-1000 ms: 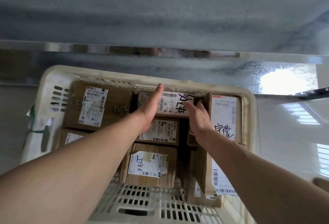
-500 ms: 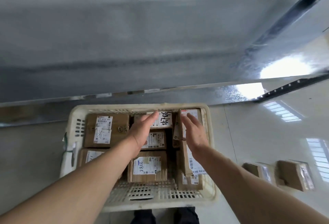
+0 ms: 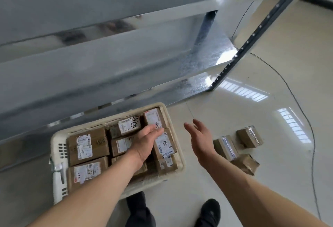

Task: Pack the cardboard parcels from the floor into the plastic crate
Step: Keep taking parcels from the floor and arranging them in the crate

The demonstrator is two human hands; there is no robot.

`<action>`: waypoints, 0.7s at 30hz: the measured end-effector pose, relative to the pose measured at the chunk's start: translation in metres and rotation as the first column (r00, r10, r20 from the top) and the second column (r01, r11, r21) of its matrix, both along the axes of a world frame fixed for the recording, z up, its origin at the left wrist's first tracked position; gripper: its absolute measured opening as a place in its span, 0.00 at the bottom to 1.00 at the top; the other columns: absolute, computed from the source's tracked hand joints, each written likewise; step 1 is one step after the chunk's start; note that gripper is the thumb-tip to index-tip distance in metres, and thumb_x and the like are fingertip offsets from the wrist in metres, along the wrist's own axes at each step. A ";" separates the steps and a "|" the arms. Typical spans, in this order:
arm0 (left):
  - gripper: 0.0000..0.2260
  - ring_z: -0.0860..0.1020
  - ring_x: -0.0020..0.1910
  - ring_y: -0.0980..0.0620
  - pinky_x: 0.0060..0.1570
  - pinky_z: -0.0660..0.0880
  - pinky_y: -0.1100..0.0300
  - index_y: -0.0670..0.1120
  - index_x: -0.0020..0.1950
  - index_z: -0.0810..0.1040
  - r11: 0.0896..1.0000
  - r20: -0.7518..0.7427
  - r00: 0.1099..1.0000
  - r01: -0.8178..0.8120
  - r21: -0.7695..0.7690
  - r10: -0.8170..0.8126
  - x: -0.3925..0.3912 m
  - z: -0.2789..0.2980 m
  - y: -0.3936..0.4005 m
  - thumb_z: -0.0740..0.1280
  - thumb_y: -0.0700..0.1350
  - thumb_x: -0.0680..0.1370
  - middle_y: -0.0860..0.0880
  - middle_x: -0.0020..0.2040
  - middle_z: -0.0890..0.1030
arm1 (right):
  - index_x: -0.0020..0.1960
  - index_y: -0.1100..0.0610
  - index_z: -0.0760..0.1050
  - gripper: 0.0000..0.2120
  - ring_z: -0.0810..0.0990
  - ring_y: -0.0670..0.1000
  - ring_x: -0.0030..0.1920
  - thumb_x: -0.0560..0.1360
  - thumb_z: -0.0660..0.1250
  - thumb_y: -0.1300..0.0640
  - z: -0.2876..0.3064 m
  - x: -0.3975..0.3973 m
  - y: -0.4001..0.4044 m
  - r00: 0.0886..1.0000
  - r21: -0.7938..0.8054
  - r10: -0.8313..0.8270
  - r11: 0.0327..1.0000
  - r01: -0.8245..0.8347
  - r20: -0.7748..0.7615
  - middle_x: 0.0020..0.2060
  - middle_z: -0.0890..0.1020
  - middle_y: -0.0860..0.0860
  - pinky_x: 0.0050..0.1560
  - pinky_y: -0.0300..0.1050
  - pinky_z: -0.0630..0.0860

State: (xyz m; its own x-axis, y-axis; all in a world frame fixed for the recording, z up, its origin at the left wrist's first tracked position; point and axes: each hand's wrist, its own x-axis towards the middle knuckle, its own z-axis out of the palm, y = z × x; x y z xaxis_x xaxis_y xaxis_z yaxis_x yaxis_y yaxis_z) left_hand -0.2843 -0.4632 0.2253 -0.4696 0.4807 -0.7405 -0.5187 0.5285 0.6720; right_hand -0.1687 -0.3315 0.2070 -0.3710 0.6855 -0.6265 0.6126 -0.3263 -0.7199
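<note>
A cream plastic crate (image 3: pixel 57 153) stands on the floor, filled with several brown cardboard parcels with white labels, such as one at its left (image 3: pixel 88 145). My left hand (image 3: pixel 146 141) hovers over the crate's middle with fingers straight and holds nothing. My right hand (image 3: pixel 199 137) is out over the floor to the right of the crate, palm turned inward, fingers relaxed and empty. On the floor beyond it lie three loose parcels: a labelled one (image 3: pixel 226 147), one farther right (image 3: pixel 249 136) and a crumpled one nearer me (image 3: pixel 245 163).
A grey metal shelving unit (image 3: pixel 108 61) rises right behind the crate, its dark perforated upright (image 3: pixel 239 52) slanting down to the floor. A thin cable (image 3: pixel 304 116) curves over the glossy tiles at right. My dark shoes (image 3: pixel 210 212) stand near the crate's front.
Both hands have lifted off the parcels in the crate. My right hand has swung out to the right over the floor. The view has pulled back, showing the loose parcels.
</note>
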 end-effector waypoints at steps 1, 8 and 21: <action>0.10 0.75 0.43 0.66 0.41 0.69 0.62 0.50 0.60 0.77 1.000 0.012 1.000 0.012 0.003 -0.012 0.013 0.004 0.007 0.66 0.51 0.80 0.57 0.48 0.79 | 0.78 0.55 0.65 0.30 0.69 0.55 0.75 0.80 0.69 0.49 0.004 0.016 0.005 1.000 -0.002 -0.025 1.000 0.025 0.000 0.76 0.70 0.56 0.73 0.52 0.66; 0.27 0.72 0.64 0.52 0.69 0.69 0.45 0.48 0.71 0.73 0.997 -0.035 0.997 0.075 -0.001 -0.075 0.110 0.022 0.074 0.71 0.55 0.75 0.48 0.68 0.76 | 0.78 0.53 0.67 0.29 0.69 0.53 0.75 0.79 0.69 0.49 0.014 0.129 0.059 0.990 -0.032 -0.135 0.990 0.134 -0.035 0.75 0.72 0.54 0.73 0.51 0.66; 0.23 0.70 0.64 0.52 0.52 0.70 0.54 0.48 0.74 0.71 0.995 -0.034 0.995 0.094 -0.019 -0.095 0.276 0.025 0.201 0.67 0.52 0.79 0.50 0.70 0.74 | 0.76 0.55 0.69 0.36 0.73 0.52 0.72 0.72 0.71 0.43 0.031 0.293 0.186 0.984 0.001 -0.181 0.984 0.181 -0.005 0.73 0.74 0.54 0.75 0.55 0.67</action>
